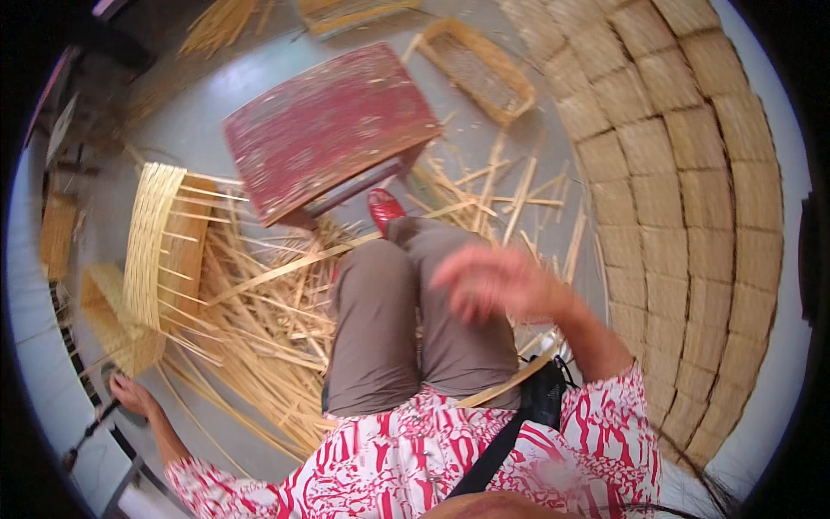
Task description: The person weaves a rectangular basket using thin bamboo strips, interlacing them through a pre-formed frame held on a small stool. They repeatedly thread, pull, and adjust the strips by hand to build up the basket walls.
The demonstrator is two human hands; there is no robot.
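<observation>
My right hand [499, 282] is raised over my right thigh, blurred, with its fingers loosely bent and apart; nothing shows in it. Far out to the left is my left hand [131, 396], close to the lower edge of an unfinished woven basket [139, 347]. Whether its fingers grip anything is too small to tell. Above that basket stands another partly woven piece [152, 243], tipped on its side, with loose strip ends pointing right. One flat strip [512, 384] lies across my lap at the right hip.
A worn red wooden low table [331, 130] stands ahead of my feet. Loose strips [279, 311] litter the floor at my left and beyond my knees. An oblong woven tray [476, 68] lies at the back right. Stacked woven baskets [687, 194] line the right side.
</observation>
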